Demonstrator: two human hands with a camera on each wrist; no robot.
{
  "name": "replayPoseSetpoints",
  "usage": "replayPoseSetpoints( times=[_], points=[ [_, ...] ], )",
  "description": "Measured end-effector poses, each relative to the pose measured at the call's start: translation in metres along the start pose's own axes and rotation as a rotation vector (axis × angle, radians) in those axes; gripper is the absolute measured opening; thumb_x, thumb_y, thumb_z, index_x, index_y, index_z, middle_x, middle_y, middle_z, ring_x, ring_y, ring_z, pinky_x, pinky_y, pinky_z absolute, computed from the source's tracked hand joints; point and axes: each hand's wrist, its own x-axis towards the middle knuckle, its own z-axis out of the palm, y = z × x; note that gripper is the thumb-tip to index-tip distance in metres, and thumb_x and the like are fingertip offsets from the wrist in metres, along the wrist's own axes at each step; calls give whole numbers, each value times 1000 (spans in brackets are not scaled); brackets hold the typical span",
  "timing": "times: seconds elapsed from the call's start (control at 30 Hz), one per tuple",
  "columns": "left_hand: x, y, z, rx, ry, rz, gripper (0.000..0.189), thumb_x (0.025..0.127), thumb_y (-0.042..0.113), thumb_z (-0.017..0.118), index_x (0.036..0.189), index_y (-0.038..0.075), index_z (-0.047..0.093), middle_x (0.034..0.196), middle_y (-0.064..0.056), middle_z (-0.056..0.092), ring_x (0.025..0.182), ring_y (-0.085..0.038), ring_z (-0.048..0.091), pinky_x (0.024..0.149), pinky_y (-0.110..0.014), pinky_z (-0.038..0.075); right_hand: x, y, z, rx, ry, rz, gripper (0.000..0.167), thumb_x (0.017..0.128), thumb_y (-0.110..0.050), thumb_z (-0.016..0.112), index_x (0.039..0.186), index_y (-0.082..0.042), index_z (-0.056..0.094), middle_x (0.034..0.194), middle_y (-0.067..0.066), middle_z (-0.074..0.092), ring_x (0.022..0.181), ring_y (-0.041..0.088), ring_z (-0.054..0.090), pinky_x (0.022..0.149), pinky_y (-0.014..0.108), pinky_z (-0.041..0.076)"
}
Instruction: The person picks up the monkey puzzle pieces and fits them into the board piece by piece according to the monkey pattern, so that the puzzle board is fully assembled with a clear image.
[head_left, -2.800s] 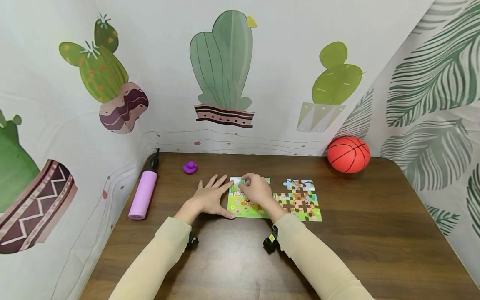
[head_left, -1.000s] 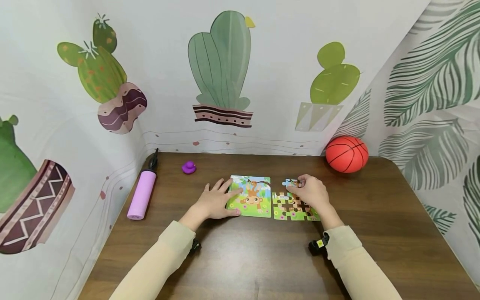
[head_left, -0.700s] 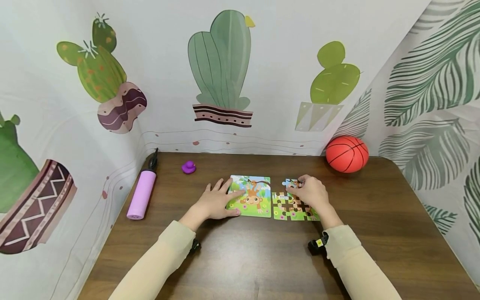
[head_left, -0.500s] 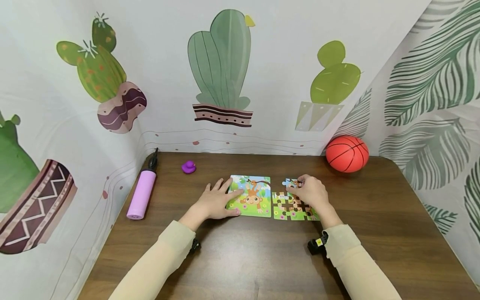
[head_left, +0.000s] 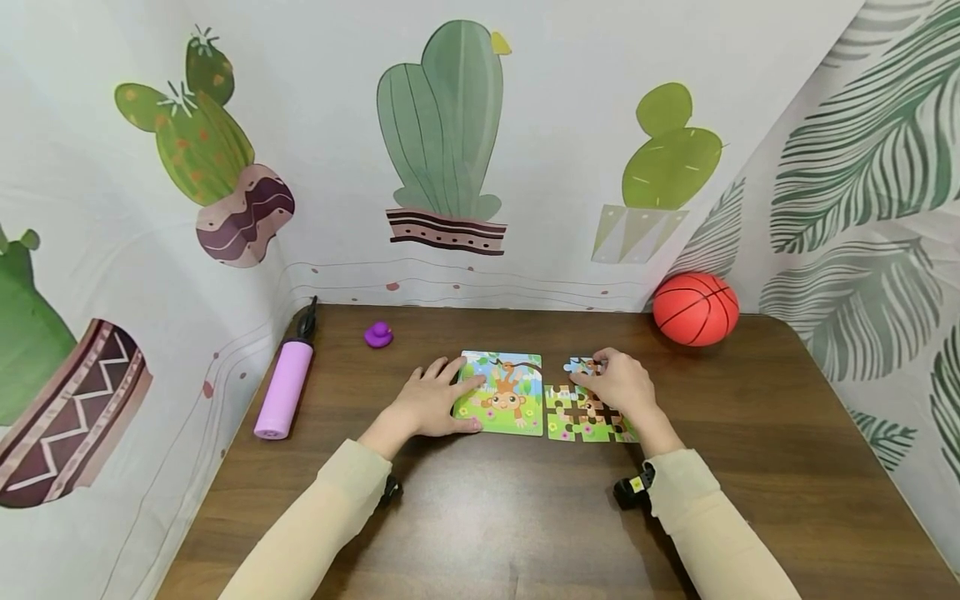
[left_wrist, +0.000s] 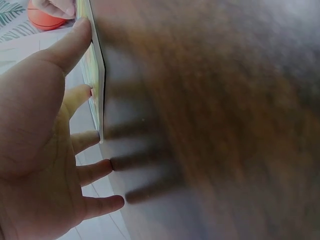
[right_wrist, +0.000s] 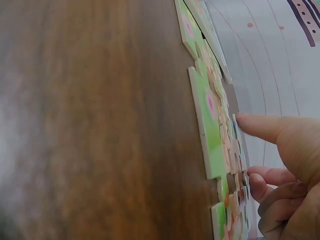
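Steadying the picture card (head_left: 501, 393) at frame centre with the flat, spread left hand (head_left: 429, 405). Pinching a loose puzzle piece (head_left: 579, 365) just right of it with the right hand (head_left: 618, 385); lifting it straight, leaving neighbouring pieces (head_left: 573, 414) undisturbed.

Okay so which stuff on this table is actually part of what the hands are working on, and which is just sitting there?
In use:
- picture board, with the left hand resting on its edge
- loose puzzle pieces, under the right hand
- the one piece that hand's fingertips touch

Lying about:
- purple pump
- purple duck
- orange ball
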Motion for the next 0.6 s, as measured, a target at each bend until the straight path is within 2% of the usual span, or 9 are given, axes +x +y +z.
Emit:
replayPoseSetpoints(
  times=[0.23, 0.5, 0.6],
  points=[
    [1, 1, 0, -14, -6, -6, 86, 91, 75, 59, 164, 37, 33, 172, -9, 18, 155, -40, 20, 115, -69, 26, 4, 0, -1, -12, -6, -4, 68, 87, -53, 80, 131, -3, 65, 110, 14, 70, 86, 30, 65, 64, 43, 51],
    [1, 2, 0, -18, -23, -17, 87, 91, 75, 59, 164, 37, 31, 173, -7, 15, 155, -40, 18, 116, -68, 25, 9, -1, -6, -7, -68, 1, 72, 89, -52, 78, 142, -9, 57, 103, 11, 73, 77, 27, 64, 61, 42, 48],
    [1, 2, 0, -15, -28, -22, 87, 91, 75, 59, 164, 38, 31, 173, -7, 14, 155, -39, 17, 117, -68, 25, 9, -2, -8, -2, -84, -5, 70, 89, -51, 79, 142, -10, 58, 99, 9, 73, 75, 26, 63, 60, 42, 48]
  ],
)
